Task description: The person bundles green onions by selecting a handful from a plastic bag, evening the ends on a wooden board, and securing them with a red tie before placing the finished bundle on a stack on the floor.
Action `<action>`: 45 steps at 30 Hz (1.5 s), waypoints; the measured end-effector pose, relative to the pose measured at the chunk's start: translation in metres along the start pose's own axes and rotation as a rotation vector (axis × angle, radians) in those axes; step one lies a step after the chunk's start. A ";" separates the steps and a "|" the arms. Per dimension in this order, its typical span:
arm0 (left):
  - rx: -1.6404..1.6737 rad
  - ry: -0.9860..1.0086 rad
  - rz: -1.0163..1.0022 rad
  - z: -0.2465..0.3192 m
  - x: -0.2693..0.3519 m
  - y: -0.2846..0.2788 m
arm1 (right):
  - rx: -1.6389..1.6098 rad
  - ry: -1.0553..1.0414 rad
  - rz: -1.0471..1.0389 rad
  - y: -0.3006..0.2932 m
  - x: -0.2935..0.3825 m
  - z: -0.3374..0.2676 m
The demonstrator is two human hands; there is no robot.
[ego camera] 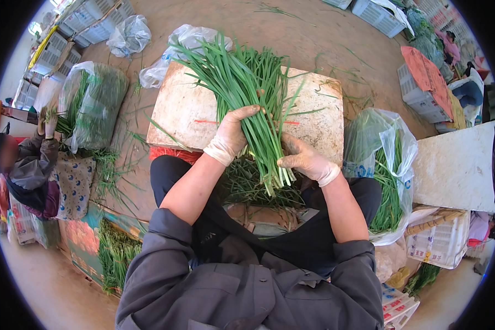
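Note:
My left hand (233,131), in a thin whitish glove, is closed around the middle of a bunch of long green leaves, apparently garlic chives (243,101). My right hand (307,159), gloved too and dirty at the fingers, holds the bunch near its pale stem ends, thumb in front. The bunch slants, with leaf tips pointing up and left and the stem ends over my lap. Beneath it, a second heap of chives (268,68) lies on a stained white board (181,109). A red line (206,121) crosses the board, partly hidden by the chives.
A clear plastic bag of chives (390,198) stands at my right. Loose leaf scraps (264,181) lie below the board. To the left, a person (33,165) handles chives beside a packed bag (99,107). Tied bunches (117,255) rest at lower left; a crate (425,95) stands at right.

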State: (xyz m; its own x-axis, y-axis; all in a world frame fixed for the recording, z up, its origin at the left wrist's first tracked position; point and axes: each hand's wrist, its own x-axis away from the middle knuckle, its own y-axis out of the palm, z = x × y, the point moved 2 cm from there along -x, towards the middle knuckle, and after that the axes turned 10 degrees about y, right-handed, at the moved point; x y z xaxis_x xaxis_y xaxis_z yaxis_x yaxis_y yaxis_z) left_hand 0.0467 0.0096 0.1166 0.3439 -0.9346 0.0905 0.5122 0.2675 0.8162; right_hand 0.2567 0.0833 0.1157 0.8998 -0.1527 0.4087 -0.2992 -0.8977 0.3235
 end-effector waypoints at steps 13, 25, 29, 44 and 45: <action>0.114 -0.140 -0.056 0.006 0.018 -0.009 | 0.575 0.061 0.033 0.024 -0.007 -0.032; 0.080 -0.076 -0.050 0.007 0.013 -0.033 | 0.729 -0.070 0.397 0.031 -0.008 -0.028; 0.057 -0.082 0.095 0.016 0.010 -0.043 | 0.898 -0.495 0.432 0.039 0.010 -0.042; 0.048 -0.054 0.201 0.023 0.008 -0.054 | 1.080 -0.678 0.475 0.062 0.008 -0.032; 0.037 -0.048 0.182 0.024 0.008 -0.053 | 0.951 -0.643 0.477 0.061 0.009 -0.032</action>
State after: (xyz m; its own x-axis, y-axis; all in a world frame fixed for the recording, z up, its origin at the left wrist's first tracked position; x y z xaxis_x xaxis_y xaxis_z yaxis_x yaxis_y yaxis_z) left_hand 0.0040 -0.0178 0.0876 0.3898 -0.8820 0.2648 0.4155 0.4250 0.8042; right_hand 0.2364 0.0407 0.1667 0.8369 -0.4798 -0.2635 -0.5320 -0.5992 -0.5983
